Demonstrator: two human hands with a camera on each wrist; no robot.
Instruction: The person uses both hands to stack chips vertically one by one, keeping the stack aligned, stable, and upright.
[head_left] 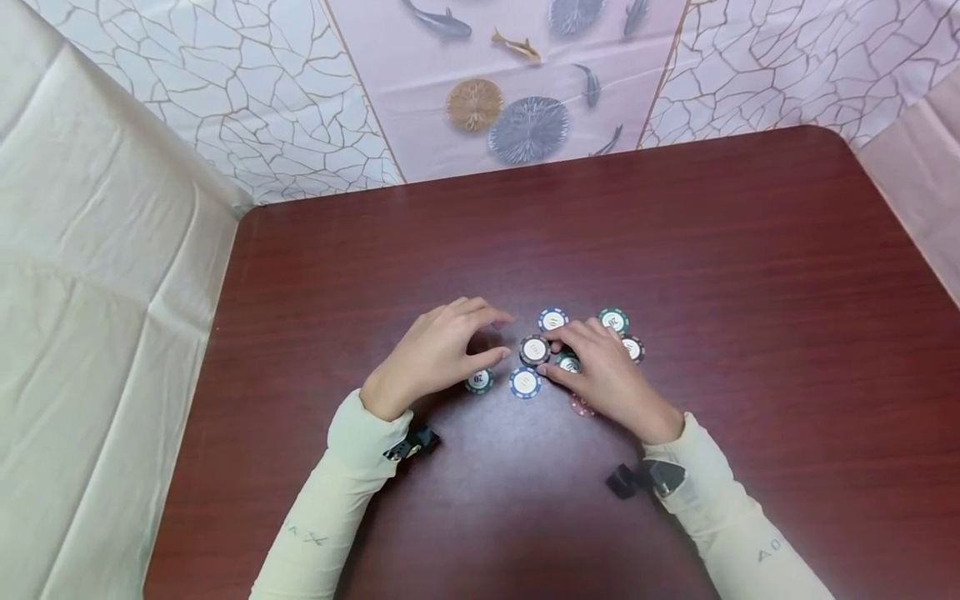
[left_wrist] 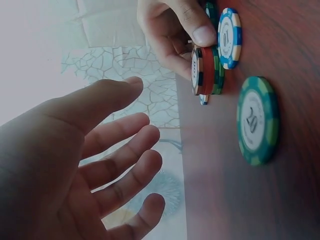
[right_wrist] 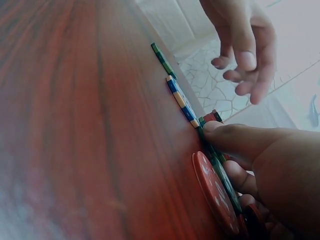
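A short stack of poker chips [head_left: 535, 350] stands mid-table, with a black chip on top and red and green edges beneath it in the left wrist view. My right hand [head_left: 609, 375] pinches this stack between thumb and fingers. To its left, my left hand [head_left: 438, 350] hovers with fingers spread and loosely bent, holding nothing. Below that hand lies a green chip [left_wrist: 257, 120] marked 20. One blue chip [head_left: 525, 383] lies just in front of the stack, another blue chip [head_left: 552, 318] behind it. Under my right palm, a green chip [head_left: 569, 363] is partly hidden.
Beyond my right fingers lie a green chip [head_left: 613, 320] and a dark chip [head_left: 634, 348]. A red chip [right_wrist: 215, 192] rests near the right palm. The brown table [head_left: 337, 275] meets patterned cloth at the back and pale cloth [head_left: 112, 292] at the left.
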